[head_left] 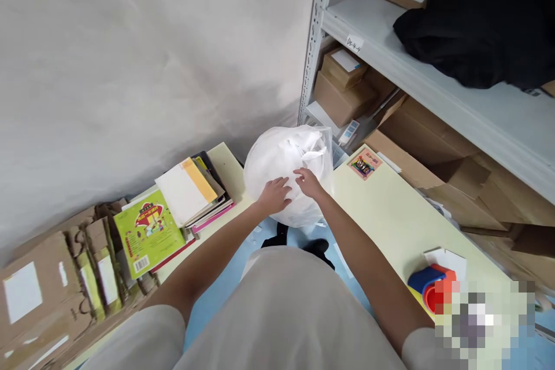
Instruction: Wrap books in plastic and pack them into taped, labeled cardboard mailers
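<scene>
Reaching down in the head view, the left hand (275,195) and right hand (307,183) meet over a white bag (271,156), which sits in the gap between the left worktop (229,167) and the right worktop (368,208), just in front of the wall (173,40). The left hand lies on the near side of the bag with its fingers spread loosely; the right hand is half curled beside it, apart from the left, and I cannot tell whether its fingertips pinch any film. White scraps (310,144) show at the top of the bag, near the rack (368,17). The film looks thin, so a hard pull or a fingertip dug in could tear it and let the scraps spill onto the floor (251,245) by the shoes (318,247). With the bag so full, pressing on one side could push scraps out of the other, if its mouth is loose there. On the left worktop, the books (186,191) and green book (150,228) are stacked unevenly near the left arm, and a careless elbow could knock them off
</scene>
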`<state>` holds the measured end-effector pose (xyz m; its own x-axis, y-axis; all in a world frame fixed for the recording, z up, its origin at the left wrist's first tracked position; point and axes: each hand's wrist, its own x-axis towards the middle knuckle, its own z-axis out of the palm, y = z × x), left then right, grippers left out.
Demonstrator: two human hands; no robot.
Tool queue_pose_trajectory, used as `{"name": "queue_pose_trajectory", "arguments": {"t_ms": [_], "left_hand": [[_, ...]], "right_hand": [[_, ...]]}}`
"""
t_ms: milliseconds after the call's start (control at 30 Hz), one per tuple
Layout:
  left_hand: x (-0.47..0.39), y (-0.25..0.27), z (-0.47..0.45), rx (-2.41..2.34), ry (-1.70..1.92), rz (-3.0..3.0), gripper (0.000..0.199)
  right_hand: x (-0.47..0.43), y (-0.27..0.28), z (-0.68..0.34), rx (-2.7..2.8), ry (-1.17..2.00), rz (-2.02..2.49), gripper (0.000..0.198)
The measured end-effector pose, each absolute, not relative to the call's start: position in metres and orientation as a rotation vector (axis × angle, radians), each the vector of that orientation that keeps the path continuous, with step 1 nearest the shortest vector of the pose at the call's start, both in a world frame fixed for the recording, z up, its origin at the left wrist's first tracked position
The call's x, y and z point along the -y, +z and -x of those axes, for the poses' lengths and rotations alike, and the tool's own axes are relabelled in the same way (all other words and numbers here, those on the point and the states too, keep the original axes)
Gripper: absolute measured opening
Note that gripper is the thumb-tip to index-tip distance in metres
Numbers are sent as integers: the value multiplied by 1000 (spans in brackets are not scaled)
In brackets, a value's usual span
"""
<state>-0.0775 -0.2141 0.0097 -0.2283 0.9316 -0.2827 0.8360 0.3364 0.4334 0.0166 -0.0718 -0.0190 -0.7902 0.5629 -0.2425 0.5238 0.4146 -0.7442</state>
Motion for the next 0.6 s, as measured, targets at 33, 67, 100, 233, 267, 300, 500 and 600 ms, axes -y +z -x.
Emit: {"name": "queue_pose_trajectory", "arguments": {"t_ms": [33, 67, 100, 233, 267, 300, 500, 600], "left_hand": [[215, 8, 79, -2091, 264, -1541, 34], [217, 7, 80, -2076, 274, -1530, 33], [219, 6, 81, -2071, 285, -1517, 33], [224, 5, 86, -2107, 313, -1473, 39], [224, 6, 87, -2121, 319, -1450, 40], [224, 6, 88, -2132, 323, -1424, 41], [219, 6, 90, -2169, 250, -1417, 39], [218, 6, 91, -2217, 220, -1443, 40]], "right_hand": [[72, -20, -9, 2607, 1343, 1037, 33], [73, -19, -4, 2619, 1324, 1054, 31], [73, -17, -1, 2633, 1292, 1060, 30], [79, 0, 2, 2691, 1116, 1058, 28], [81, 5, 2, 2711, 1071, 1055, 28], [83, 10, 2, 2729, 1029, 1054, 27], [87, 36, 1, 2718, 899, 1053, 20], [85, 45, 0, 2438, 1115, 1060, 8]]}}
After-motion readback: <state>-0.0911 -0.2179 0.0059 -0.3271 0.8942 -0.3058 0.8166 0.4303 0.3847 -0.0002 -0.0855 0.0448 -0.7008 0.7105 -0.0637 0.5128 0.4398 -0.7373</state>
